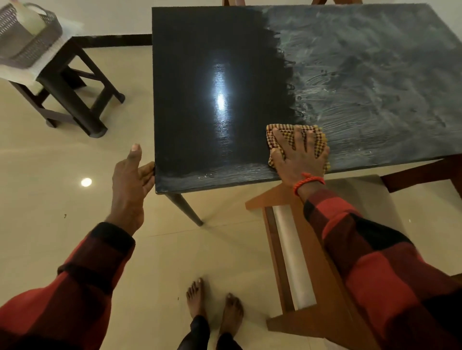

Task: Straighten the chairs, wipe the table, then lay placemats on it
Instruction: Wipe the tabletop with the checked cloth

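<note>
A black table point(212, 62) fills the upper middle of the head view; its right half is smeared grey with wet streaks, its left half is dark and glossy. My right hand point(298, 156) presses flat, fingers spread, on a folded yellow-and-brown checked cloth point(317, 136) near the table's front edge. My left hand point(131, 175) hovers beside the table's front left corner with relaxed fingers, its fingertips at the corner edge, holding nothing. A wooden chair point(282, 252) with a pale cushion stands under my right arm, pushed against the table's front side.
A dark stool point(75, 82) at the left carries a woven grey basket point(25, 42) on a white cloth. Chair tops point(332, 2) show beyond the table's far edge. My bare feet point(215, 302) stand on the shiny beige tile floor.
</note>
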### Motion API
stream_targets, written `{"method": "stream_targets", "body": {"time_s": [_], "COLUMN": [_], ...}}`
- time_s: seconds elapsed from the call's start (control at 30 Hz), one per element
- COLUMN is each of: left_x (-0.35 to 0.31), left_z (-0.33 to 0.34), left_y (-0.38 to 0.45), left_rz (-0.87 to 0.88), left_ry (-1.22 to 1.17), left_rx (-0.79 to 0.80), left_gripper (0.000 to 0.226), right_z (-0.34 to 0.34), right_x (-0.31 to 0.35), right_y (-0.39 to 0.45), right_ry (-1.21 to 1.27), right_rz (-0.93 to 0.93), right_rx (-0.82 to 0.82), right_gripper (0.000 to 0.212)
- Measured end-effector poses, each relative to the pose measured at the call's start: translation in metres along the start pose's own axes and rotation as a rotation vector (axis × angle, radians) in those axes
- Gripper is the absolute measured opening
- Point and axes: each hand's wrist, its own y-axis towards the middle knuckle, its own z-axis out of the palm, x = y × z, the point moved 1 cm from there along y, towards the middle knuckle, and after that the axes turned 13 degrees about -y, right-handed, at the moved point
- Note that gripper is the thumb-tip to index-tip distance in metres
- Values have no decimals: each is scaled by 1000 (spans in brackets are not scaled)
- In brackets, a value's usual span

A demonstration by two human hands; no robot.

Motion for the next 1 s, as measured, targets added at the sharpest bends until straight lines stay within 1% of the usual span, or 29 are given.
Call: {"method": "stream_targets", "body": {"time_s": [0.13, 0.23, 0.37, 0.47, 0.6, 0.73, 0.8, 0.87, 1.0], "left_x": [5, 7, 2, -1, -5, -7, -5, -1, -3], "left_z": [3, 4, 3, 0, -4, -14, -21, -29, -39], "left_y": [-7, -10, -15, -13, -11, -10, -11, -13, -18], "left_rz": [22, 26, 18, 10, -32, -64, -85, -90, -101], "left_ry": [-20, -33, -42, -33, -64, -113, -110, -121, -188], "left_rx": [-15, -15, 28, 76, 96, 77, 40, -16, -83], "left_gripper": [67, 62, 60, 35, 34, 36, 34, 35, 28], "right_z": [3, 2, -4, -9, -18, -22, -22, -22, -27], "right_x": [10, 31, 77, 116, 173, 226, 245, 255, 257], "right_y": [-10, -20, -33, -46, -66, -84, -90, -94, -98], "right_ry": [-15, -25, -17, -11, 34, 71, 61, 17, 13], "right_rz": [-22, -45, -107, -188, -298, -407, -442, -491, -521], "right_rx": [-24, -52, -96, -126, -153, -186, -185, -181, -139], "right_gripper": [58, 62, 62, 62, 61, 55, 52, 52, 51]}}
